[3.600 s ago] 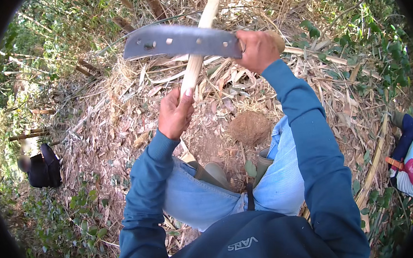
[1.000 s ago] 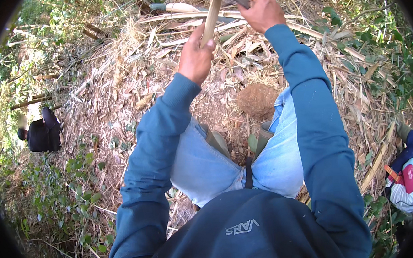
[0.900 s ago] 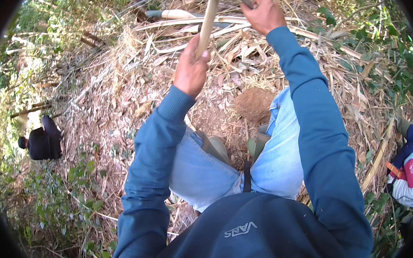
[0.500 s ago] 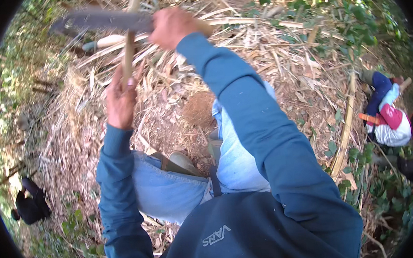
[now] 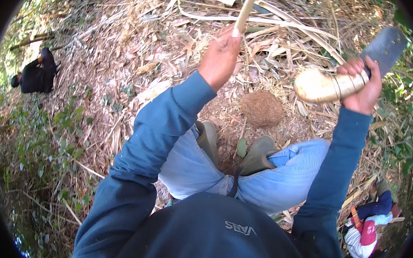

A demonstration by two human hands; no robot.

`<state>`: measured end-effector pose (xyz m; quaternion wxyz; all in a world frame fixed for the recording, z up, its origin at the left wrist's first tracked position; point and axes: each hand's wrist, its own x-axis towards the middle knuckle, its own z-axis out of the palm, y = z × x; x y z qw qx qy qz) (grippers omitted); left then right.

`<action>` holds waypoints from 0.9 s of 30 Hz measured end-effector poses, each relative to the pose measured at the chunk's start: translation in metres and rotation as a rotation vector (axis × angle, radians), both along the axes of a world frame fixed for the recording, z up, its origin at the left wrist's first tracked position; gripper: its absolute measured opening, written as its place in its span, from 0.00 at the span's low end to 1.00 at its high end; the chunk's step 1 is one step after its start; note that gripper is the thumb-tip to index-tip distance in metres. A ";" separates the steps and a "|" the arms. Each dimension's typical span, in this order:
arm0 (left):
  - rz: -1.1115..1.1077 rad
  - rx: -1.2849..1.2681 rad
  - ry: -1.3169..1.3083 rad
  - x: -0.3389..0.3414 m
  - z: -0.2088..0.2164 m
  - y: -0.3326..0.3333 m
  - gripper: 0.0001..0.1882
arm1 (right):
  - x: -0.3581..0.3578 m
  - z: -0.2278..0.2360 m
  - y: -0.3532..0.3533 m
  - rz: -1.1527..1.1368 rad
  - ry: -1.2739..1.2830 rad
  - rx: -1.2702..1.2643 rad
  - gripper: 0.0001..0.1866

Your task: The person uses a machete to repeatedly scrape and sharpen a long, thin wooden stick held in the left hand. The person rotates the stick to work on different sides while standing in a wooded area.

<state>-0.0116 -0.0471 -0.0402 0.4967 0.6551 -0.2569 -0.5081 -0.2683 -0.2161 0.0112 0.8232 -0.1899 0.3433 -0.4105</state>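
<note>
My left hand (image 5: 220, 58) is closed round the lower end of a pale split strip of bamboo or wood (image 5: 248, 6), which runs up past the top edge of the view. Out to the right, my right hand (image 5: 362, 87) grips a machete (image 5: 383, 44) where its handle meets the blade. The broad dark blade points up and right, away from the strip. Its thick, pale handle (image 5: 316, 87) has dark binding near the blade and sticks out to the left of my fist. Between my hands, a rough brown clod (image 5: 262, 108) lies on the ground.
Dry leaves, shavings and long split strips (image 5: 285, 25) litter the ground ahead. My boots (image 5: 258, 155) are near the clod. A person in dark clothes (image 5: 39, 73) is at the far left, another in red and white (image 5: 367, 230) at the lower right. Green plants (image 5: 40, 145) grow leftward.
The machete has swung from the upper left, across the strip, out to the right. My left hand still holds the strip, now farther right in view. The whole view has turned.
</note>
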 end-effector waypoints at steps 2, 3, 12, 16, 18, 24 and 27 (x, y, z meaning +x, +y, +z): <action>-0.004 0.120 -0.012 0.000 -0.004 -0.005 0.21 | -0.004 -0.005 0.003 -0.033 -0.010 0.068 0.09; -0.097 0.248 -0.039 0.006 -0.008 -0.005 0.19 | -0.006 -0.011 0.007 -0.057 0.043 0.113 0.08; -0.264 0.320 -0.599 0.001 0.011 0.057 0.19 | -0.039 -0.022 0.068 -0.070 0.285 0.557 0.10; -0.143 0.421 -0.531 0.032 0.169 0.094 0.18 | -0.071 0.056 0.128 -0.211 0.109 0.815 0.11; 0.012 0.377 -0.542 0.049 0.219 0.112 0.18 | -0.089 0.097 0.148 -0.252 0.129 0.848 0.11; 0.043 0.500 -0.431 0.147 0.300 0.124 0.22 | -0.099 0.209 0.195 -0.302 0.336 0.797 0.14; 0.039 0.521 -0.402 0.206 0.287 0.133 0.23 | -0.087 0.250 0.221 -0.343 0.447 0.844 0.18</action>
